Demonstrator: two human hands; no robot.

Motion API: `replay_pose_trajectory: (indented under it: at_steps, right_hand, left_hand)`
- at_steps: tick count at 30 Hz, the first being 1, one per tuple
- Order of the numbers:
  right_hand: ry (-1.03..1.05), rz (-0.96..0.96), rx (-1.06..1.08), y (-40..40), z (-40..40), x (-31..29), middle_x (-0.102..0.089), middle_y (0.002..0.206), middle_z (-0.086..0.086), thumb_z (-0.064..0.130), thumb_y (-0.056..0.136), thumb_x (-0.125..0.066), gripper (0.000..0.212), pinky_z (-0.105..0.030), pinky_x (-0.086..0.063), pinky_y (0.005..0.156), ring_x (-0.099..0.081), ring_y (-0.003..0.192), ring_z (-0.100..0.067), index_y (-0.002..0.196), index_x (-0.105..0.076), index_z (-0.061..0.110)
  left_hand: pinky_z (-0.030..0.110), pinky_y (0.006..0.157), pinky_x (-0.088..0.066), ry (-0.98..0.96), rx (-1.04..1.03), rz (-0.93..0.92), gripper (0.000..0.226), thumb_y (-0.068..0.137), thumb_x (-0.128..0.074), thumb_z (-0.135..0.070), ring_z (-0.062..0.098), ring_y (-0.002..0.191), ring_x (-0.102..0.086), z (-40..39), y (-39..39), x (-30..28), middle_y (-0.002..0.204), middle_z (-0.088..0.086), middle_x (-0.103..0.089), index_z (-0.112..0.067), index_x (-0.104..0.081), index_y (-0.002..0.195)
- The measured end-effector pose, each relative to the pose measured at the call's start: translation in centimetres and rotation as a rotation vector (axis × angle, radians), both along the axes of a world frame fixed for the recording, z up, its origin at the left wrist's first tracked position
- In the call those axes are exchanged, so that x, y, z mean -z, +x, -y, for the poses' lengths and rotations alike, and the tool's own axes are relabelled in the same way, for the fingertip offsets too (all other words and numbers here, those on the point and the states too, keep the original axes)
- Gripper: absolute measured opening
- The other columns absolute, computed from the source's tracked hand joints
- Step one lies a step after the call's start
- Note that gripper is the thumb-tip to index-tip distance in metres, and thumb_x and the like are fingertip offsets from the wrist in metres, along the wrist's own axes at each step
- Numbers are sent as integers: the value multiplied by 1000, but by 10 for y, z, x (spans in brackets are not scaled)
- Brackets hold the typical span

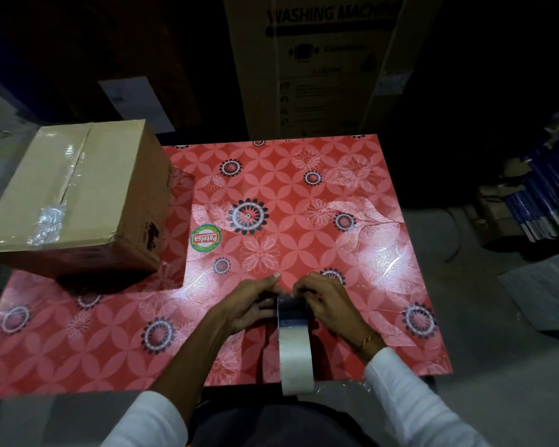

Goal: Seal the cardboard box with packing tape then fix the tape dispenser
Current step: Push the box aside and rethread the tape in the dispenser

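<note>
A brown cardboard box (75,201) stands at the table's far left, its top flaps shut with clear tape along the seam. Close to the near edge of the red flowered table (304,195) I hold a tape dispenser (293,312) edge-on, a roll of pale tape (296,359) mounted in it and pointing toward me. My left hand (249,304) grips the dispenser's left side with the thumb stretched forward. On the right side, my right hand (328,301) pinches at the front end, where crinkled clear tape shows. The dispenser's front parts are hidden by my fingers.
A tall washing machine carton (329,66) stands behind the table. Stacked blue items and cardboard (536,204) lie on the floor to the right, and a grey slab (542,298) lies nearer. A round green and red sticker (206,238) is on the tabletop.
</note>
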State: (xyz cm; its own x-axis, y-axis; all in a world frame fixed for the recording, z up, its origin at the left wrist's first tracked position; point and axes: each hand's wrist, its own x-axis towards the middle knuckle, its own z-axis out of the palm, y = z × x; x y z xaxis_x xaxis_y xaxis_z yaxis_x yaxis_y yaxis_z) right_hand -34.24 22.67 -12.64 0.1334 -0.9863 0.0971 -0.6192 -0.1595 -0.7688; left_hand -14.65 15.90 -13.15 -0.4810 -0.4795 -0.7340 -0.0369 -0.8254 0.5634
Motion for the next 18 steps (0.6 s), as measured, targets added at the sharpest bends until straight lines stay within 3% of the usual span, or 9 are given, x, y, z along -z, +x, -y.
replay_pose_trajectory:
  at_steps: [2,4,6,10,13,16,18]
  right_hand:
    - [1,0,2,0,0,0,-67,86,-5,-14,79,-55,27,-33,-48,74,-59,82,-17,88,-68,8]
    - [6,1,9,0,-1,1,-68,87,-4,-14,80,-56,27,-34,-49,74,-60,83,-18,88,-69,8]
    - [9,7,13,0,0,1,-68,87,-4,-14,80,-56,28,-34,-50,75,-61,84,-18,89,-69,8]
    - [10,9,16,-1,-1,1,-68,88,-1,-13,80,-56,29,-31,-49,76,-60,85,-14,89,-69,11]
    - [14,6,22,-1,-2,2,-67,88,2,-10,81,-55,29,-32,-49,74,-59,84,-12,89,-68,15]
    - [24,-3,25,-1,-2,3,-66,88,2,-7,82,-54,29,-34,-49,74,-58,84,-12,90,-66,17]
    - [24,-5,26,-1,-2,3,-66,88,2,-8,82,-54,29,-35,-50,73,-58,83,-12,90,-66,17]
  left_hand:
    - [37,84,-57,-22,35,11,43,81,-78,-35,22,88,-70,0,0,0,81,9,-68,4,-72,99]
    - [34,86,-54,-80,105,62,29,75,-83,-32,18,88,-66,-1,0,-1,81,5,-66,-8,-73,87]
    - [31,83,-52,-112,142,83,16,79,-80,-25,17,87,-65,0,-1,-2,81,3,-68,-13,-69,80]
    - [25,73,-55,-112,147,64,16,81,-78,-17,15,83,-66,0,-3,-2,83,4,-67,-10,-66,88]
    - [28,79,-56,-122,141,67,22,77,-79,-19,18,87,-64,0,-3,-1,82,5,-64,-7,-65,90]
    - [34,87,-54,-130,140,80,13,83,-75,-15,19,88,-63,0,-3,1,79,4,-63,-7,-66,87]
    - [33,84,-55,-130,137,87,10,85,-73,-14,18,86,-64,1,-3,1,76,3,-64,-6,-66,86]
